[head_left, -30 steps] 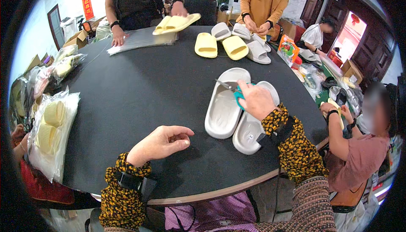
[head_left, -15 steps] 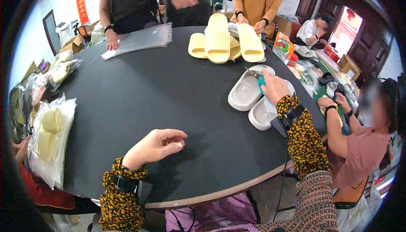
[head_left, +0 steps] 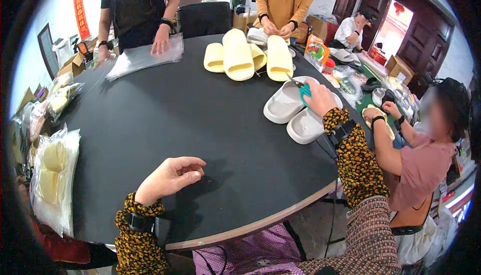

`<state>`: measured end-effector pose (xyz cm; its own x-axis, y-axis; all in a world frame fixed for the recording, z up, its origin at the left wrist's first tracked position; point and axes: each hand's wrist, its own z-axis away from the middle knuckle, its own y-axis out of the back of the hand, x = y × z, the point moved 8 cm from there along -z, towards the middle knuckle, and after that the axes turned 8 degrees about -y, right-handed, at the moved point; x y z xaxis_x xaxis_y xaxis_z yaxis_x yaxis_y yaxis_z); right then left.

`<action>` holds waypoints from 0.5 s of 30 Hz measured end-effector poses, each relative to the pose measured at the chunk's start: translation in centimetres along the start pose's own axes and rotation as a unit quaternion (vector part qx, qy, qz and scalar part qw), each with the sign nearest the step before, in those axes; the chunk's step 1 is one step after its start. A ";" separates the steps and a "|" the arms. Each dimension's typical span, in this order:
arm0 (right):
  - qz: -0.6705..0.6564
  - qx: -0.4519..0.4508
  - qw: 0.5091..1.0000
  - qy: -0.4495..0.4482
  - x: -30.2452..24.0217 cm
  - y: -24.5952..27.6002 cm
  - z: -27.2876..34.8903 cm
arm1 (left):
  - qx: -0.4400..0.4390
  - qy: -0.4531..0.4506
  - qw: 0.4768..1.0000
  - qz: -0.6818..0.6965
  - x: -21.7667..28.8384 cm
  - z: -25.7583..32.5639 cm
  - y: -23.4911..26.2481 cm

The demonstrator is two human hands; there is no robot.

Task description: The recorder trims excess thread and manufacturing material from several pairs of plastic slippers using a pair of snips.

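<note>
Scissors [head_left: 305, 91] with teal handles sat in the right hand [head_left: 322, 99], its fingers closed around them, above a pair of pale grey slippers [head_left: 281, 107] on the black counter [head_left: 145, 119]. The left hand [head_left: 168, 180], half open with fingers loosely curled, held nothing near the counter's front edge. Yellow slippers [head_left: 238, 60] lay just beyond the grey pair, toward the far side.
</note>
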<state>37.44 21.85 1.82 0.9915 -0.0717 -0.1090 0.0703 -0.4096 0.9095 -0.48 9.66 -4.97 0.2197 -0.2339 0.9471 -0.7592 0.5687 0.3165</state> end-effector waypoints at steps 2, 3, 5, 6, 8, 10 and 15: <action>-0.069 0.014 0.997 0.014 -0.5 0.8 0.2 | 0.003 0.003 1.000 -0.008 -0.1 0.1 0.2; -0.065 0.016 0.998 0.008 -0.3 1.0 0.1 | -0.003 -0.001 1.000 -0.007 0.1 -0.1 0.0; -0.135 -0.004 0.987 0.092 -1.3 1.4 0.3 | 0.005 0.006 1.000 -0.002 0.3 -0.5 -0.2; -0.123 0.052 0.979 0.155 -2.0 1.2 -0.1 | 0.004 0.007 1.000 -0.006 0.5 -0.3 -0.3; -0.255 -0.107 0.960 0.055 -5.0 1.4 0.5 | 0.014 0.011 1.000 0.000 -0.3 0.3 0.3; -0.368 -0.261 0.891 -0.045 -7.6 1.8 1.8 | 0.015 0.011 1.000 -0.005 -0.4 0.6 0.3; -0.578 -0.311 0.755 0.010 -13.2 5.7 2.8 | 0.007 0.017 1.000 0.000 -0.5 -0.2 0.2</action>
<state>24.42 17.94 7.35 0.2303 0.0219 -0.9729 0.9207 0.3187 0.2251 -0.63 10.01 -5.36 0.2405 -0.2061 0.9485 -0.7681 0.5570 0.3157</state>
